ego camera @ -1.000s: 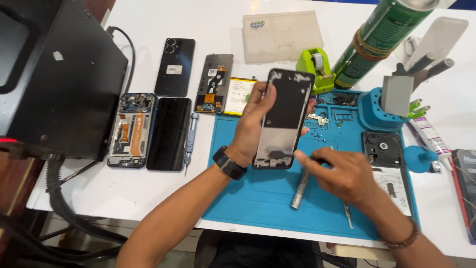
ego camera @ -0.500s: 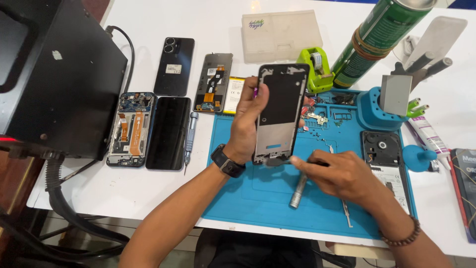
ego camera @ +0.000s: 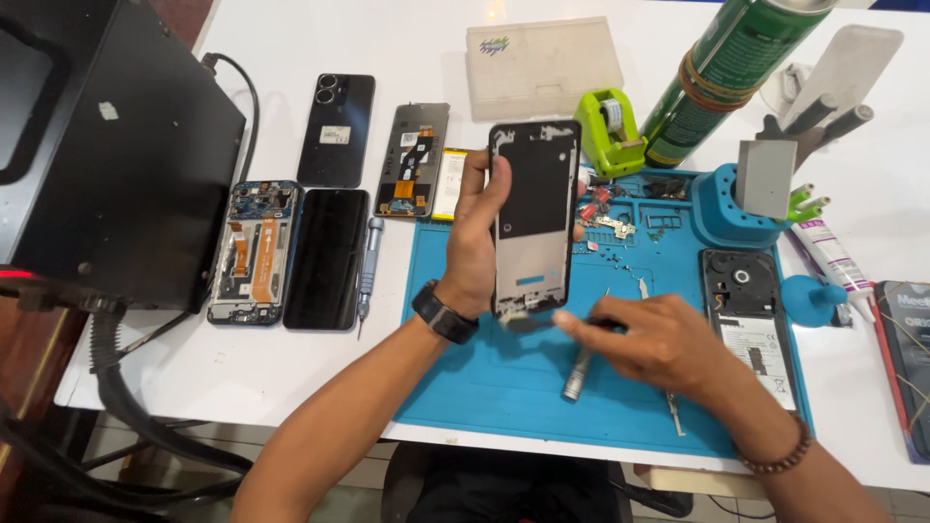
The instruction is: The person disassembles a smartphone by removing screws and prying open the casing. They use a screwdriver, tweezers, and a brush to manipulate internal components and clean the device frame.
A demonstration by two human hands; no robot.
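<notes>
We see a big black box (ego camera: pixel 116 145) on the left of the white table (ego camera: pixel 291 378), and a blue mat (ego camera: pixel 504 387) in front of us. A tall green can (ego camera: pixel 727 68) stands at the back, with a flat pale case (ego camera: pixel 542 66) beside it.

Our left hand (ego camera: pixel 475 242) is shut around a phone frame (ego camera: pixel 533 218). It holds the frame upright above the mat, with the thumb on the left edge and the fingers behind. The arm comes up from the bottom, and a black watch (ego camera: pixel 444 312) is on the wrist.

Our right hand (ego camera: pixel 659 339) is pinched shut on a thin dark tool (ego camera: pixel 542 324). The tip of the tool is blurry and touches the bottom edge of the frame. A bead band (ego camera: pixel 775 453) is on this wrist.

A small silver screwdriver (ego camera: pixel 578 373) lies on the mat just under the right hand.
</notes>
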